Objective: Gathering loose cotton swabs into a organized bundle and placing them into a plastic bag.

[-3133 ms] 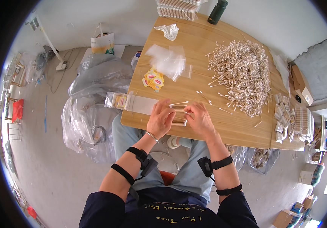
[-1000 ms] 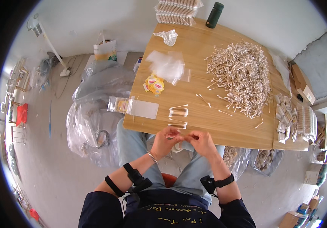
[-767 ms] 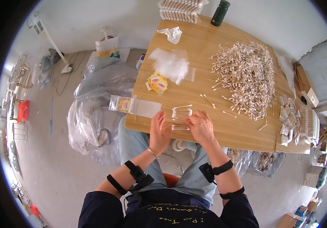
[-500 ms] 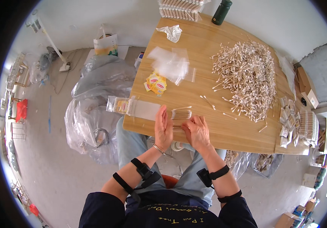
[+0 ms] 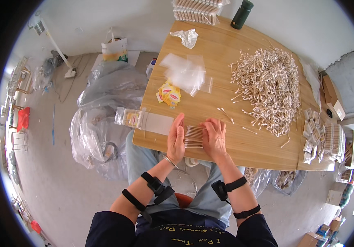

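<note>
A row of cotton swabs [image 5: 194,137] lies side by side near the table's front edge, between my hands. My left hand [image 5: 177,139] stands on edge along the row's left ends, fingers straight and together. At the right ends, my right hand [image 5: 215,138] has its fingers bent and pressed against the swabs; its palm side is hidden. Left of my left hand lies a white card strip [image 5: 159,124], and beside it a clear packet of swabs [image 5: 132,118] with a yellow label. A few loose swabs [image 5: 226,115] lie farther right.
A large heap of swabs [image 5: 267,88] covers the table's right part. Yellow cards [image 5: 169,95] and clear plastic bags [image 5: 185,74] lie at the left. Filled packets [image 5: 334,140] stand at the right edge, a dark green bottle [image 5: 241,15] at the far edge.
The swabs, split by a gap with one slanting at the far end, now form one more even row. My right hand has moved slightly farther from me, its pinch replaced by several fingers along the ends.
</note>
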